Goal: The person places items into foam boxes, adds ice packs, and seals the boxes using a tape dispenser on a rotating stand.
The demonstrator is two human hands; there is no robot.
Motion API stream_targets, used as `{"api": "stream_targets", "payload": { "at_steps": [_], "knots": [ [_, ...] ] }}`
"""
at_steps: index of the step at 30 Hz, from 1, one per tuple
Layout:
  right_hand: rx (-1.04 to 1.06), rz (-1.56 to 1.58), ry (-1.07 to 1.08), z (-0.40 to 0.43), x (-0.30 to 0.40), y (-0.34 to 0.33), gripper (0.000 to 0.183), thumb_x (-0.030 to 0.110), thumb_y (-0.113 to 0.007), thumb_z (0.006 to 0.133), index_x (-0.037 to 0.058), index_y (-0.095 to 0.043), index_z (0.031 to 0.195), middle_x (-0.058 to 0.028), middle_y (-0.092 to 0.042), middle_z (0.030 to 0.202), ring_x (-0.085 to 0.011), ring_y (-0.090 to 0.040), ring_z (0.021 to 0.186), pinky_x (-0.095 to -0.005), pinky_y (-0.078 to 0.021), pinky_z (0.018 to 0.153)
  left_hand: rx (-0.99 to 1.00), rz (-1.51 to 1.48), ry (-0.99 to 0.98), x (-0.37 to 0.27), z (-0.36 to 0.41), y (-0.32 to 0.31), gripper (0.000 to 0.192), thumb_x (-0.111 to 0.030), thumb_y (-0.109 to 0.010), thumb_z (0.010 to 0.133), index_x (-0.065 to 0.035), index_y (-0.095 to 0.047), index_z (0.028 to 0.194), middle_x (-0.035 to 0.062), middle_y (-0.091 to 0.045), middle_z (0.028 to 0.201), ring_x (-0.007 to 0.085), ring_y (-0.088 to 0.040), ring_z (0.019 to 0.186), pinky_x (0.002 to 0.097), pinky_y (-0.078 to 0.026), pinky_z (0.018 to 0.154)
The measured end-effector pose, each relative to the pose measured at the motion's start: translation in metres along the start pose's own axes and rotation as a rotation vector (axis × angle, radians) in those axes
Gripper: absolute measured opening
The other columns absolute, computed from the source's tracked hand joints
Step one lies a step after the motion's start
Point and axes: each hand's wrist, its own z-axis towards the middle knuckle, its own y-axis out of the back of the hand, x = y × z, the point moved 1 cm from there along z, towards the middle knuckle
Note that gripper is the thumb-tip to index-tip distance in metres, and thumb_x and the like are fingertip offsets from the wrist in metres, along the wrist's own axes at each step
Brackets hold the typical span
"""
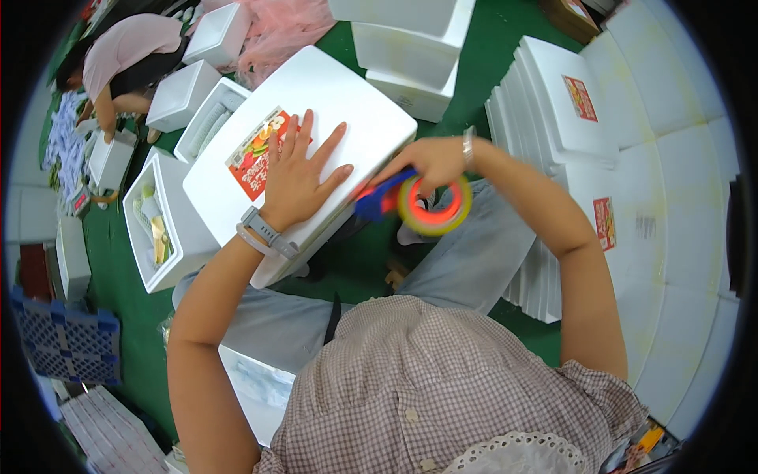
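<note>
A white foam box with its lid (355, 95) on stands before me, tilted in the view, with a printed fruit label (249, 169) on top. My left hand (296, 172) lies flat on the lid with its fingers spread, partly over the label. At the box's right side, my right hand (429, 166) grips a blue and orange tape dispenser (379, 198) that carries a roll of tape (438, 207) with a yellow rim. The dispenser's front end is close to the box's side below the lid; blur hides whether it touches.
Open foam boxes (133, 222) with netted goods are at the left. Foam boxes (408, 53) are stacked ahead. Stacked foam lids (533, 118) stand at the right. A person (127, 53) bends over a small box at the upper left. A blue plastic crate (68, 343) is lower left.
</note>
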Motion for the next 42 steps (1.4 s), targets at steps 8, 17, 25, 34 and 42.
{"api": "stream_targets", "payload": {
  "at_steps": [8,17,25,34,42],
  "knots": [
    [0.484,-0.439,-0.348,-0.034,-0.010,0.027,0.067,0.015,-0.065,0.058,0.0053,-0.049,0.122,-0.0171,-0.055,0.116,-0.0273,-0.053,0.105,-0.0354,-0.0421,0.090,-0.023,-0.197,-0.086,-0.003,-0.036,0.013,0.086,-0.066,-0.054,0.067,-0.0095,-0.038,0.131,0.0198,-0.024,0.139,0.0450,-0.018,0.127,0.0549,-0.007,0.103],
    [-0.599,-1.015,0.153,0.125,0.164,0.043,0.058,0.017,-0.058,0.065,0.0222,-0.049,0.122,-0.0148,-0.054,0.090,-0.0320,-0.057,0.076,-0.0399,-0.0459,0.068,0.042,-0.291,-0.281,0.014,-0.069,0.018,0.082,-0.030,-0.070,0.065,-0.0097,-0.031,0.134,0.0162,-0.022,0.141,0.0315,-0.019,0.132,0.0508,-0.014,0.105],
    [-0.140,-1.390,-0.017,0.235,0.216,-0.010,0.037,0.032,-0.059,0.071,0.0192,-0.059,0.106,-0.0128,-0.055,0.101,-0.0261,-0.059,0.086,-0.0370,-0.0472,0.071,-0.203,-0.558,-0.353,0.025,-0.081,0.011,0.038,-0.023,-0.066,0.071,-0.0079,-0.059,0.105,0.0053,-0.053,0.120,0.0226,-0.047,0.114,0.0321,-0.036,0.099],
    [-0.278,-1.267,-0.340,-0.034,0.127,0.008,0.052,0.024,-0.068,0.070,0.0226,-0.050,0.119,-0.0128,-0.049,0.101,-0.0270,-0.055,0.082,-0.0358,-0.0439,0.065,-0.375,-0.613,-0.089,0.044,-0.080,0.024,0.040,-0.028,-0.070,0.070,-0.0039,-0.059,0.101,0.0137,-0.054,0.109,0.0319,-0.049,0.107,0.0404,-0.038,0.092],
    [-0.781,-0.587,-0.011,-0.008,0.014,-0.026,0.102,0.040,-0.075,0.060,0.0048,-0.018,0.137,-0.0208,-0.045,0.115,-0.0394,-0.049,0.097,-0.0410,-0.0423,0.082,-0.052,-1.290,0.656,0.211,-0.086,0.034,0.054,-0.042,-0.031,0.093,-0.0054,-0.035,0.132,0.0154,-0.038,0.133,0.0242,-0.040,0.121,0.0317,-0.030,0.101]
  ]
}}
